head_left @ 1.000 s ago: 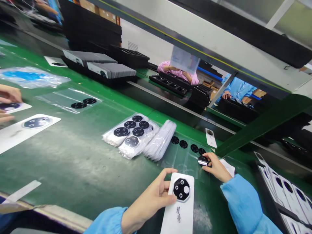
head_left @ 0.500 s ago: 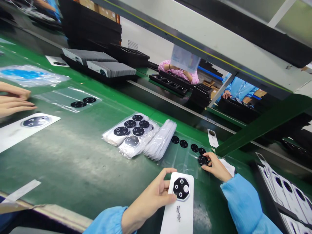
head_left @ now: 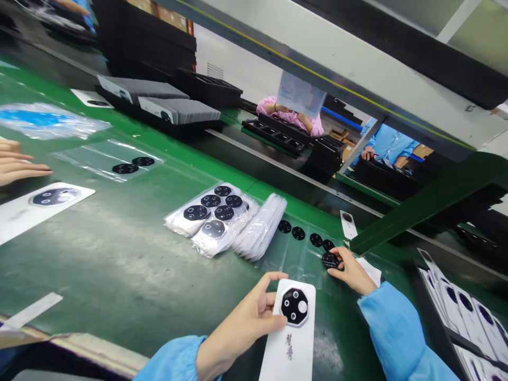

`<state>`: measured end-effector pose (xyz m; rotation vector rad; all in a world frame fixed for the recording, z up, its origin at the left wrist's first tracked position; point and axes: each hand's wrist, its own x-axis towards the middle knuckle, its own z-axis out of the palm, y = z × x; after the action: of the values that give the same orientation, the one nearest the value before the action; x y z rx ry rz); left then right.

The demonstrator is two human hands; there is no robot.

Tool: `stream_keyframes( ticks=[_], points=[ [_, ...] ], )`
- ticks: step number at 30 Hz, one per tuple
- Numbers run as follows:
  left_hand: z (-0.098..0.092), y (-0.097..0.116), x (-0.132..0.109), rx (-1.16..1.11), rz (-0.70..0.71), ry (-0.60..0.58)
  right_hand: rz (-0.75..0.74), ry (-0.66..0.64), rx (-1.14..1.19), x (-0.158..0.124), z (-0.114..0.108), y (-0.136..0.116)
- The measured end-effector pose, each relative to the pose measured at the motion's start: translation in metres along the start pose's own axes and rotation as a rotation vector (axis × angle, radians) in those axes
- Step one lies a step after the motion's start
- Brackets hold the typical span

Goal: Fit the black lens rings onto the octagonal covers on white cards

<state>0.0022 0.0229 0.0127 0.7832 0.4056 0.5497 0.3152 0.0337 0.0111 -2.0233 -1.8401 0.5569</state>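
My left hand (head_left: 242, 320) grips a white phone back cover (head_left: 291, 338) by its left edge, low in the middle of the view. The cover carries a black octagonal camera module (head_left: 294, 306) with several lenses. My right hand (head_left: 353, 272) pinches a loose black camera lens piece (head_left: 329, 260) lying on a clear plastic sheet (head_left: 297, 259). A row of more black lens pieces (head_left: 298, 233) lies on that sheet just beyond my fingers.
Bagged stacks of lens pieces (head_left: 214, 214) lie on the green belt (head_left: 119, 264). A white cover (head_left: 39, 203) and another person's hands (head_left: 18, 161) are at the left. A rack of white covers (head_left: 464, 307) stands at right. Other people work behind the frame.
The view has shifted slightly. At the left, the other person's hands have drawn back from the white cover. My own hands have hardly moved.
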Motion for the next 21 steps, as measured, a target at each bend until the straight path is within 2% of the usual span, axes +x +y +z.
stream_keyframes(
  ticks=[5,9,15,21],
  points=[
    [-0.003,-0.005,0.002,-0.01,0.006,-0.004,-0.004,-0.001,-0.001,0.0,-0.001,-0.001],
    [-0.003,-0.004,0.002,-0.011,0.012,-0.011,-0.022,0.045,-0.009,-0.003,-0.009,-0.016],
    [-0.001,-0.001,0.001,0.006,-0.007,0.001,-0.056,0.118,0.004,-0.027,-0.017,-0.069],
    [-0.003,-0.006,0.001,0.01,0.0,0.002,-0.103,0.001,0.264,-0.057,-0.006,-0.115]
  ],
)
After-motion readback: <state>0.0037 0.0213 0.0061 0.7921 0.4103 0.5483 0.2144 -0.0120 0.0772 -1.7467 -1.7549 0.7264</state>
